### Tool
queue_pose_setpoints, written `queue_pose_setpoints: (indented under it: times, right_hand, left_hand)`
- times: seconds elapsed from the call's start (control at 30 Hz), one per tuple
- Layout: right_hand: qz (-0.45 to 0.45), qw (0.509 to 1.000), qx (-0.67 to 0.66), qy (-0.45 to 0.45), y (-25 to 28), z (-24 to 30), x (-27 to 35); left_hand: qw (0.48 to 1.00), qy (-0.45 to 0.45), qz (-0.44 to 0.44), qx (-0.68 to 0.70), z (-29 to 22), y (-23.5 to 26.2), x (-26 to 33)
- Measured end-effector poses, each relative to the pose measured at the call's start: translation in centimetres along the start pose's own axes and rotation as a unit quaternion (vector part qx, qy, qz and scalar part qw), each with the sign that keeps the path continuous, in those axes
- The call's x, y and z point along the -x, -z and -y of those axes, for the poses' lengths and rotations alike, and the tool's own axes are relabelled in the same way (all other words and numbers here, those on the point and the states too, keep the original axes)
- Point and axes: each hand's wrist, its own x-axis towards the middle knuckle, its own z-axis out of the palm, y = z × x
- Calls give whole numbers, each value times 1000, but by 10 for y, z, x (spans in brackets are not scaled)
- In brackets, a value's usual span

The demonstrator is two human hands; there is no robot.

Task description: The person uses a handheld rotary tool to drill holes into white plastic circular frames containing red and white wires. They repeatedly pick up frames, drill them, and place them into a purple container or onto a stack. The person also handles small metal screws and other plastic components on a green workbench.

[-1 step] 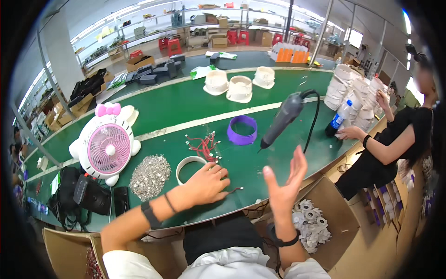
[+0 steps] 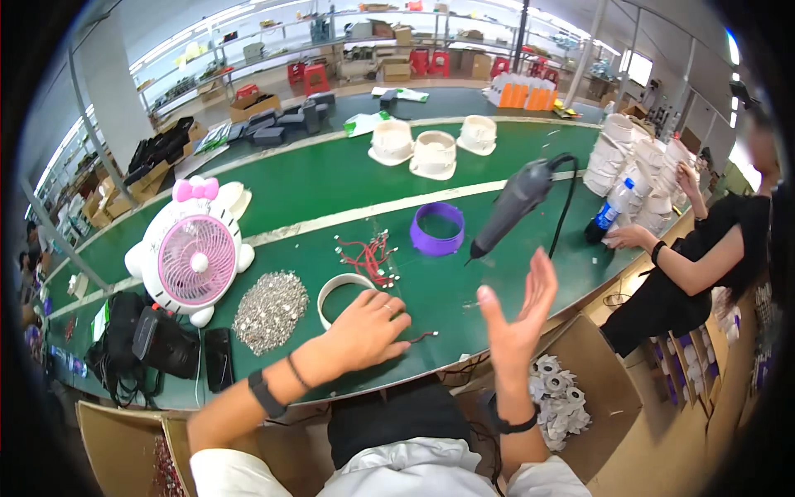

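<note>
My left hand (image 2: 368,327) rests palm down at the near edge of the green table, its fingers bent and pressed together. The end of a short red wire (image 2: 426,335) sticks out from its fingertips; the rest is hidden beneath the hand. Just behind that hand lies a cream ring (image 2: 333,296). My right hand (image 2: 522,319) is raised with thumb and fingers apart, holding nothing. Beyond it a dark grey electric screwdriver (image 2: 515,207) hangs, tip downward, on a black cable. Between the hands and farther back sit a purple ring (image 2: 437,240) and a bunch of red wires (image 2: 368,258).
A white and pink fan (image 2: 197,257) stands left, beside a pile of small metal parts (image 2: 270,313) and a black phone (image 2: 219,359). Cream housings (image 2: 433,155) stand farther back. At right, a co-worker's hand (image 2: 629,237) is by a bottle (image 2: 609,211). A cardboard box (image 2: 609,389) holds white parts.
The whole view has shifted slightly. My right hand has risen a little, still apart from the screwdriver; my left hand stays in place on the table.
</note>
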Motion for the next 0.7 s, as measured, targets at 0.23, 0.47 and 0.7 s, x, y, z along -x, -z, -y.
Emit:
queue_pose_setpoints:
  times: [0.23,0.47,0.7]
  right_hand:
    - [40,978,-198,49,-38,-22,-99]
    - [192,888,-417,-14,-82,-1,-72]
    - [240,916,-323,-10,-122,11,-11]
  left_hand:
    - [946,255,-162,120,-19,-26,60]
    - [898,311,-293,108,-22,-64,47]
    - [868,343,-357,44,-23,-90,29]
